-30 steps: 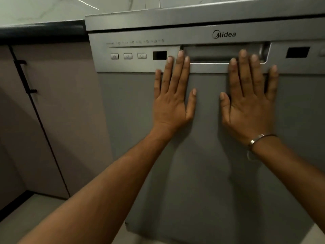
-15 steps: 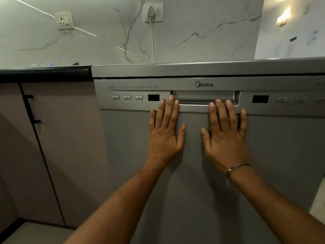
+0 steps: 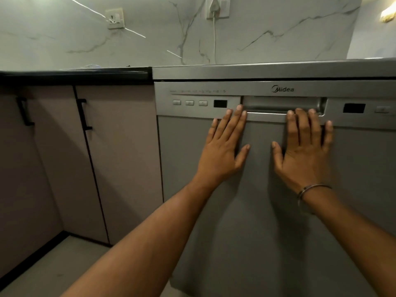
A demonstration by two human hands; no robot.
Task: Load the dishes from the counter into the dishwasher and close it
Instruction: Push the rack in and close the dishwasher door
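The dishwasher [image 3: 267, 211] stands upright and shut under the counter edge, its grey door [image 3: 192, 168] flush with the control strip above. Both hands lie flat against the upper part of the door, side by side with a narrow gap between the thumbs.

The left hand [image 3: 222, 151] has its fingers straight and close together, palm on the door, fingertips reaching over the lower edge of the control strip just left of the handle recess [image 3: 280, 105]. It holds nothing. The right hand [image 3: 304, 155] is likewise spread flat, fingers straight and slightly apart, tips resting on the lower lip of the recess; it grips nothing either. A thin metal bangle [image 3: 310, 189] circles the right wrist.

On the strip, three small buttons [image 3: 189, 102] and a dark display [image 3: 220, 103] sit left of the recess, the brand name [image 3: 282, 89] above it, and a second dark display [image 3: 354, 108] to the right.

Left of the dishwasher are beige cabinet doors [image 3: 120, 157] with black handles [image 3: 84, 114], under a black counter [image 3: 75, 75]. Something small and pale lies on the counter near its back edge, too blurred to identify. On the marble wall [image 3: 278, 28] are a socket [image 3: 115, 18] and a plug [image 3: 216, 7] with a white cord [image 3: 215, 39] hanging down behind the dishwasher top.
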